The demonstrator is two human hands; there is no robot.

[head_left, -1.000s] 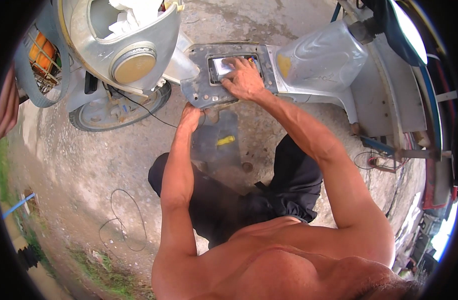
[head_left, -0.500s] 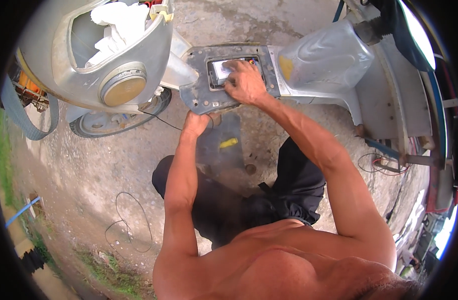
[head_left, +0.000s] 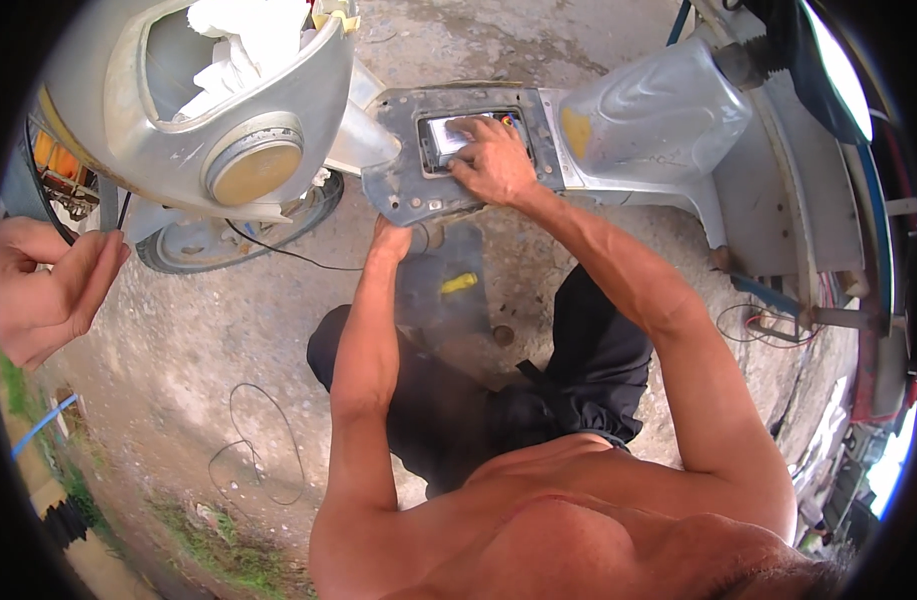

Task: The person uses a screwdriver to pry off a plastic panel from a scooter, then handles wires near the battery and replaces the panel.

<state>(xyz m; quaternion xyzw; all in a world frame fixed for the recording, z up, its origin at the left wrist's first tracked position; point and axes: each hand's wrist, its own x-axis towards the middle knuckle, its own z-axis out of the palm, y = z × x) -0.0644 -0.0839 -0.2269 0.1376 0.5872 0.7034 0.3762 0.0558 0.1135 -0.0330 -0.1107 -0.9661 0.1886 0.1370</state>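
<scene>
A scooter's dark grey footboard (head_left: 378, 190) spans the upper middle, with a rectangular opening. Inside the opening sits a silver-topped battery-like box (head_left: 443, 137), partly covered by my right hand (head_left: 493, 162). That hand rests over the box with thumb and forefinger apart, touching its top. My left hand (head_left: 390, 240) reaches up under the footboard's near edge; its fingers are hidden. A thin black cable (head_left: 298, 262) runs from beneath the silver front body to near my left wrist. At the far left, another person's hand (head_left: 63, 290) pinches a black cable.
The silver front body (head_left: 168, 160) holds white cloth (head_left: 243, 50). Below it is a wheel (head_left: 193, 250). Right of the footboard stands a silver body panel (head_left: 648, 120). A dark plate with a yellow mark (head_left: 458, 283) lies between my knees. Looped wire (head_left: 258, 450) lies on the concrete.
Another person's hand has come in at the far left with a black cable. My left hand has slipped further under the footboard edge. My right hand stays almost still.
</scene>
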